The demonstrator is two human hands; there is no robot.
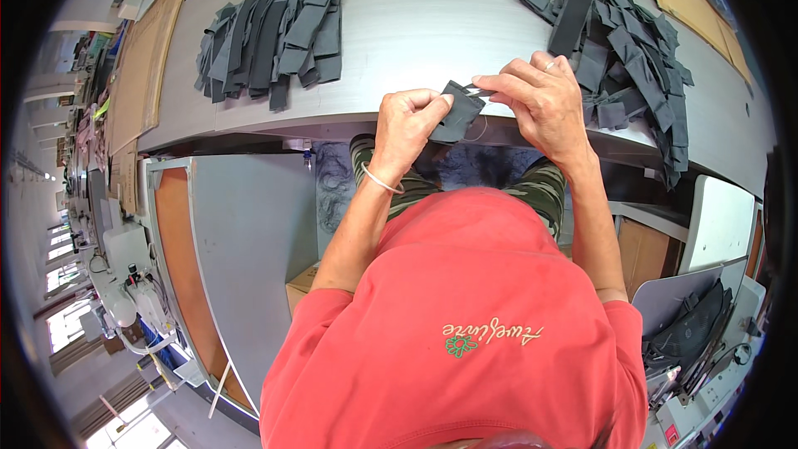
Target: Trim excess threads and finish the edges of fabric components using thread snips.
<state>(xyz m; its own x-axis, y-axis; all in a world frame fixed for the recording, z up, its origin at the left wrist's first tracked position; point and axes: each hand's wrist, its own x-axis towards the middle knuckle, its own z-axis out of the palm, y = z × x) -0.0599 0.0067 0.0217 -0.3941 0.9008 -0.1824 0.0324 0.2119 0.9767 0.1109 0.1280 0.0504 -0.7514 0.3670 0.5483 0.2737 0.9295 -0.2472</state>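
Note:
A small folded piece of dark grey fabric (457, 123) hangs just off the table's front edge. My left hand (407, 126) pinches its upper left side between thumb and fingers. From the fabric's right side a thin pale thread curls down. Close by on the right, my right hand (544, 108) has its fingers closed round a small tool that looks like thread snips (480, 92). The tips of the snips meet the fabric's upper right edge; most of the tool is hidden in the fingers.
On the grey table (416, 25) lie a row of dark fabric strips (270, 41) at the left and a looser heap of strips (619, 50) at the right, some draping over the front edge. Flat cardboard (150, 66) stands at the left edge. A grey cabinet (249, 224) is below left.

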